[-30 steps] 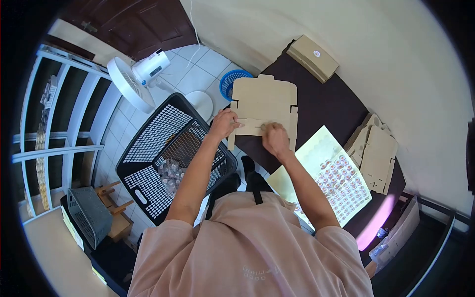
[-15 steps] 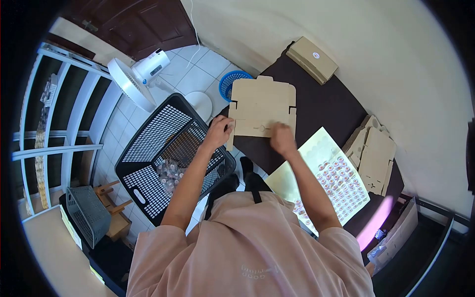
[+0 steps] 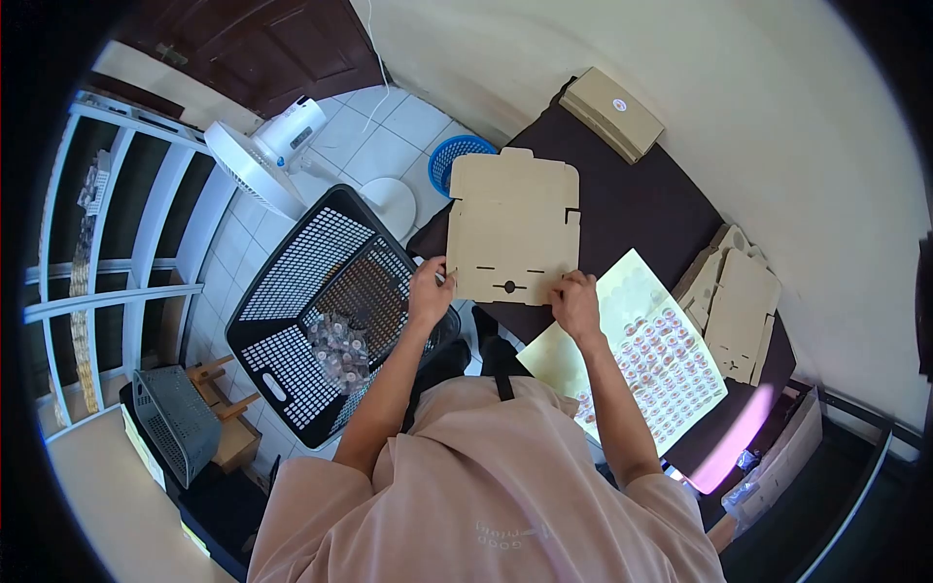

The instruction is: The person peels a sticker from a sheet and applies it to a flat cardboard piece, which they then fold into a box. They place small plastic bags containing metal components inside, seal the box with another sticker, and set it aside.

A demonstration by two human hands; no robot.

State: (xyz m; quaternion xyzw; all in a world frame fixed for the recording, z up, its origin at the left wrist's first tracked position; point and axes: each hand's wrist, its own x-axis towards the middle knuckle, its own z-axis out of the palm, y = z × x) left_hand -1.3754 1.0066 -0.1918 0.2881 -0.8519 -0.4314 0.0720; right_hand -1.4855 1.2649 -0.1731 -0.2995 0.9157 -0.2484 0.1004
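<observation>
A flat, die-cut cardboard box blank [image 3: 515, 219] lies on the dark cloth in front of me, with slots and a small round hole near its closest edge. My left hand [image 3: 431, 290] has its fingers closed at the near left side of the blank. At the near right corner, my right hand [image 3: 575, 299] pinches the cardboard's edge. Just right of that hand lies a pale sheet [image 3: 632, 291] bearing rows of round stickers [image 3: 666, 355].
The dark-covered table [image 3: 646, 209] holds a closed cardboard box [image 3: 614, 112] at the back and more folded cardboard [image 3: 739, 311] at right. Left of me stand a black basket [image 3: 292, 262] containing small clear items, a white fan [image 3: 248, 170] and a blue bin [image 3: 449, 160].
The near panel of the blank now lies spread toward me, showing its slots. Both hands have come closer to my body, the right one also slightly rightward onto the corner.
</observation>
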